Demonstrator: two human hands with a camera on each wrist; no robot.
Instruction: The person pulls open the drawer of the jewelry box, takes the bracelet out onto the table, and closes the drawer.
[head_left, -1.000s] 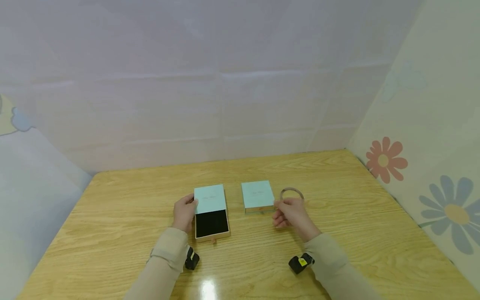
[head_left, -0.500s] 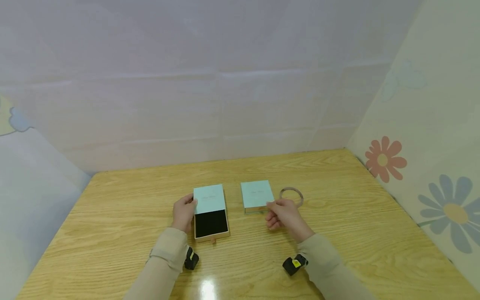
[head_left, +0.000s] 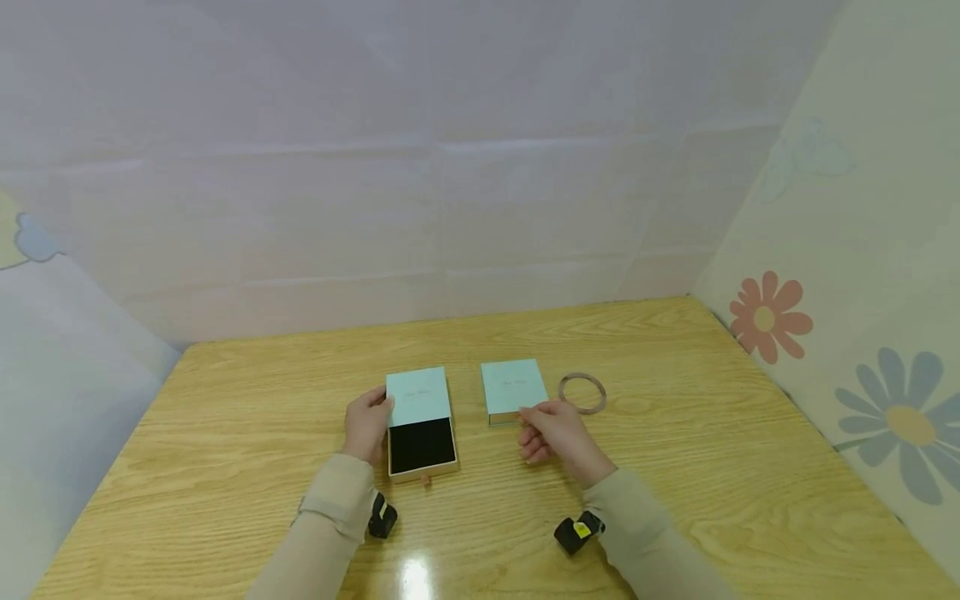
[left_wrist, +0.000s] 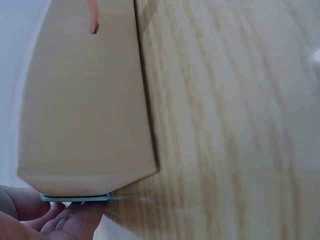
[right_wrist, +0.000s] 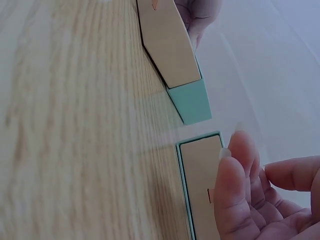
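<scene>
My left hand (head_left: 366,427) grips the left side of a pale mint drawer box (head_left: 417,396). Its drawer (head_left: 422,446), lined in black, is pulled out toward me. In the left wrist view the drawer's beige front (left_wrist: 85,100) carries a small pinkish ribbon tab (left_wrist: 93,17). My right hand (head_left: 557,435) is at the front of a second, closed mint box (head_left: 513,385), thumb and forefinger tips close together. From the right wrist, that box's tab (right_wrist: 210,195) peeks out beside a fingertip, partly hidden. Behind the hand lies a brownish-purple bangle (head_left: 591,410).
Everything lies on a wood-grain table (head_left: 285,392). A pale backdrop (head_left: 442,208) stands behind it, and flower-printed sheeting (head_left: 825,333) runs along the right side. Each wrist wears a small black camera, such as the right one (head_left: 576,533).
My right hand has moved left along the second box's front, away from the bangle, which now shows as a full ring. The left hand and both boxes stay put.
</scene>
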